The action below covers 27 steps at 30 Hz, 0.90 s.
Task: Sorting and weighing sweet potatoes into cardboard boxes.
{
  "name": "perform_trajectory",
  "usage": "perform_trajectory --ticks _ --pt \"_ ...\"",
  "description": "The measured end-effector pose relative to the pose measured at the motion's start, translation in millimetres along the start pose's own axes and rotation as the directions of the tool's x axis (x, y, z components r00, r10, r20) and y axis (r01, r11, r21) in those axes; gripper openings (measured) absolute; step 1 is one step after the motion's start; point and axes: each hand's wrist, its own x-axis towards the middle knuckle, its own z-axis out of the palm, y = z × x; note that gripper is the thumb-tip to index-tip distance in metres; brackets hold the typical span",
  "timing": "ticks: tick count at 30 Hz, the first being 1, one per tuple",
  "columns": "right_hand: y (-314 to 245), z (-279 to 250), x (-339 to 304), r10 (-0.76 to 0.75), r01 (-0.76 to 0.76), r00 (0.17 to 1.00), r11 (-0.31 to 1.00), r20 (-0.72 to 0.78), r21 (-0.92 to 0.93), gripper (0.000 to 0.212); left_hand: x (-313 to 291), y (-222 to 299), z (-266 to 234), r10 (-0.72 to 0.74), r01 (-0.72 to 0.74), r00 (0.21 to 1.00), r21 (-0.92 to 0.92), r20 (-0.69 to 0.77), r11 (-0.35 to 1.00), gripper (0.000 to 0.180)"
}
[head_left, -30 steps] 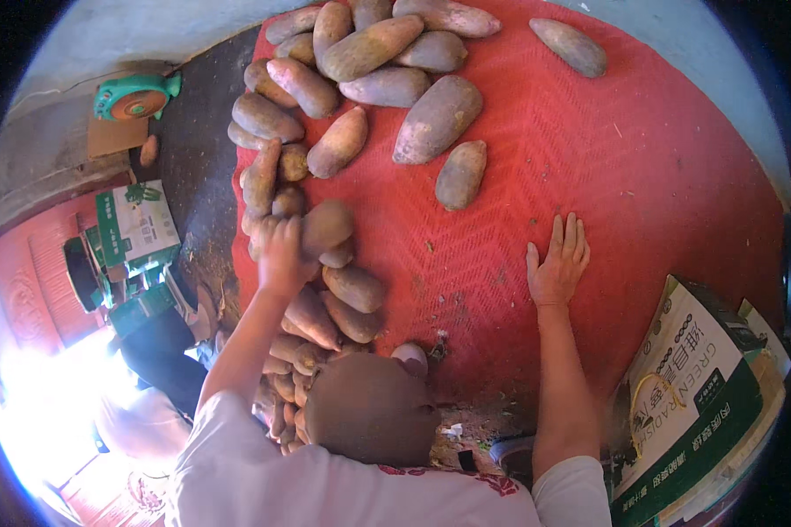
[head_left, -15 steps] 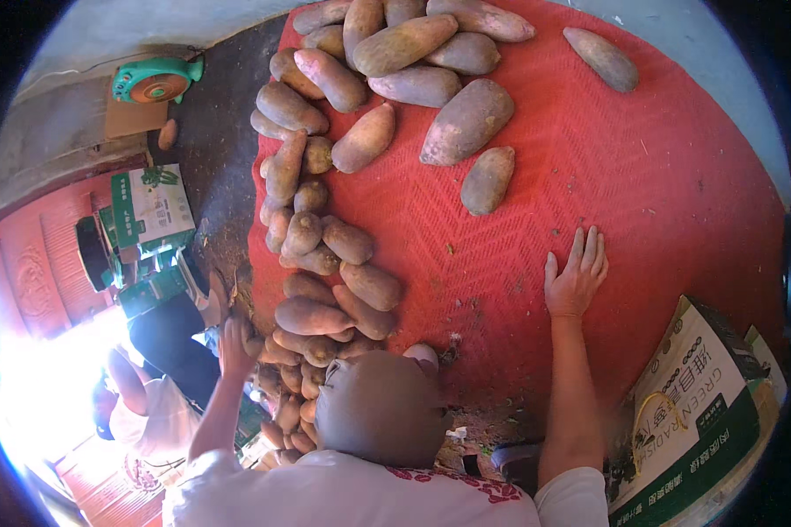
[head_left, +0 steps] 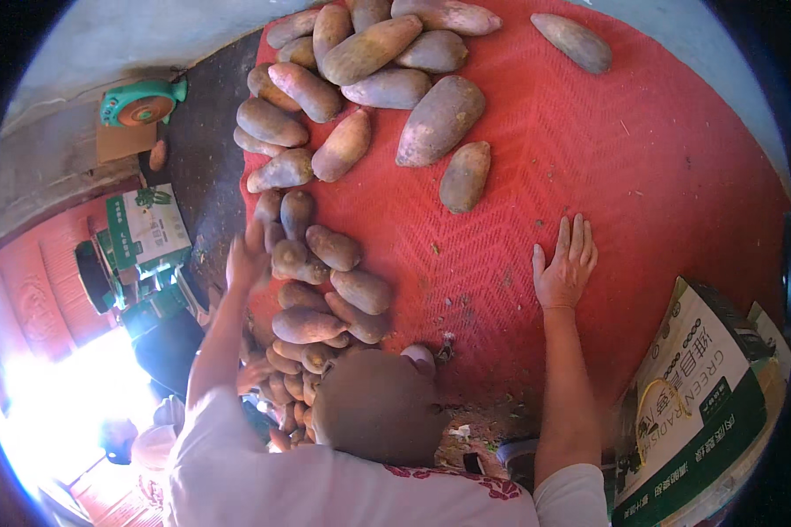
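Note:
My right hand [head_left: 564, 274] lies flat on the red mat [head_left: 501, 325], fingers stretched, holding nothing. At the mat's left edge my left hand [head_left: 249, 259] is smeared by motion, so its fingers cannot be read. It is beside a row of large brown sweet potatoes; the nearest is a rounded sweet potato [head_left: 297, 260]. Farther up, a sweet potato [head_left: 279, 170] lies crosswise. Bigger ones with pinkish skin form a pile, among them a broad sweet potato [head_left: 441, 120]. A smaller sweet potato [head_left: 465, 177] lies nearer my right hand, and a lone one [head_left: 572, 42] rests far right.
My bent knee [head_left: 378, 408] rises at lower middle. A green and white carton [head_left: 677, 404] stands at the lower right. More cartons [head_left: 148, 227] and a green fan-like device [head_left: 142, 104] are at left. Another person's sleeve [head_left: 156, 443] shows near the bright doorway.
My left hand has moved forward along the row. One long sweet potato beyond it now lies crosswise instead of lengthwise. My right hand stays on the mat; the view has shifted slightly.

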Motion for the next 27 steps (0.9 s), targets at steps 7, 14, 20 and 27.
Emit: perform_trajectory --ticks 7,14,20,27 --pt "8.4 -4.0 0.8 0.017 -0.017 1.000 1.000 -0.002 -0.024 0.062 -302.9 -68.2 14.5 -0.127 0.174 0.701 0.004 0.702 0.985 0.065" --pt "15.4 -5.3 -1.7 0.024 -0.024 1.000 0.999 0.009 -0.046 0.061 -55.2 73.2 -36.7 -0.041 0.007 0.976 -0.157 -0.212 0.988 0.058" --pt "9.2 -6.0 -0.4 0.028 -0.028 1.000 1.000 0.003 -0.010 0.061 136.8 195.5 -25.2 0.276 -0.345 0.904 -0.176 -0.326 0.922 0.066" --pt "16.3 -6.5 -1.5 0.061 -0.062 0.997 0.998 0.045 0.015 0.062 73.7 202.8 -38.4 0.239 -0.236 0.943 -0.042 0.232 0.971 0.057"
